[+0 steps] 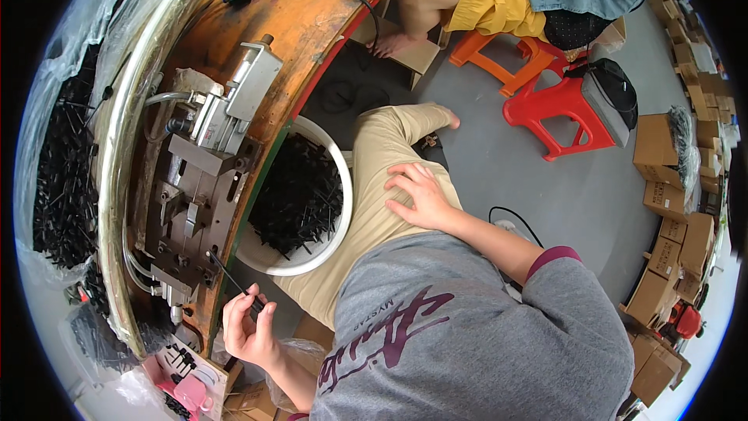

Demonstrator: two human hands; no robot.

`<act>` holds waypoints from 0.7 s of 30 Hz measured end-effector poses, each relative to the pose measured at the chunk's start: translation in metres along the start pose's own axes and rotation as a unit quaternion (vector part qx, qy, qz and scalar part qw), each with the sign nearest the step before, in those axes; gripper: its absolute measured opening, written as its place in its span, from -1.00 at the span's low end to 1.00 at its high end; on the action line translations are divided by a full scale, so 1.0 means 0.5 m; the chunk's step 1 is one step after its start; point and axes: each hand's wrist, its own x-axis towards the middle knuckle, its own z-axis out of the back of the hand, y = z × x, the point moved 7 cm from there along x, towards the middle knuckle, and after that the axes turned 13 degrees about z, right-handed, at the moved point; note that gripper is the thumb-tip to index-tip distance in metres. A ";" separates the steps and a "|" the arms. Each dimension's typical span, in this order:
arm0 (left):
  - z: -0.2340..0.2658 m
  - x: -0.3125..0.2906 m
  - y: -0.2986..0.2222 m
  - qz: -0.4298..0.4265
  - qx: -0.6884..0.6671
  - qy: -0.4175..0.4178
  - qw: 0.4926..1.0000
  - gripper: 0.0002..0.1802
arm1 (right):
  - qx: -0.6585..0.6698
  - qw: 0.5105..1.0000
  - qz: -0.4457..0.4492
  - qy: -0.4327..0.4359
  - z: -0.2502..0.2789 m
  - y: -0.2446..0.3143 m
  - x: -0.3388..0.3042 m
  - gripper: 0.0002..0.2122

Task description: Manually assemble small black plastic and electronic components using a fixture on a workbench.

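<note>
My left hand (pixel 251 329) pinches a thin black rod (pixel 231 274) with a thicker lower end between thumb and fingers. The rod's far tip reaches the near edge of a metal fixture (pixel 189 222) on the wooden bench; I cannot tell whether it touches. Clamping blocks and a pneumatic cylinder (pixel 218 121) with clear hoses make up the fixture. My right hand (pixel 421 196) lies on my thigh, fingers apart, holding nothing. Between the bench and my legs stands a white bucket (pixel 340 210) full of black, thin pieces (pixel 296 195).
Left of the fixture lies a clear plastic bag (pixel 66 179) of black pieces. Another person (pixel 499 0) sits at the bench's far end. Orange (pixel 506 62) and red stools (pixel 561 113) stand on the grey floor (pixel 483 148). Cardboard boxes (pixel 662 257) line the right side.
</note>
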 end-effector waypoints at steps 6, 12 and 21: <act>0.012 -0.013 0.000 0.006 0.010 -0.010 1.000 -0.65 | 0.005 1.000 0.007 -0.013 -0.002 0.003 -0.001 -0.66; 0.017 -0.013 -0.020 0.000 0.009 -0.021 1.000 -0.66 | 0.008 0.999 0.012 -0.040 0.017 0.016 0.005 -0.54; 0.030 -0.018 -0.043 0.004 0.041 -0.029 0.999 -0.65 | -0.002 0.992 0.034 -0.120 0.073 0.025 -0.007 -0.41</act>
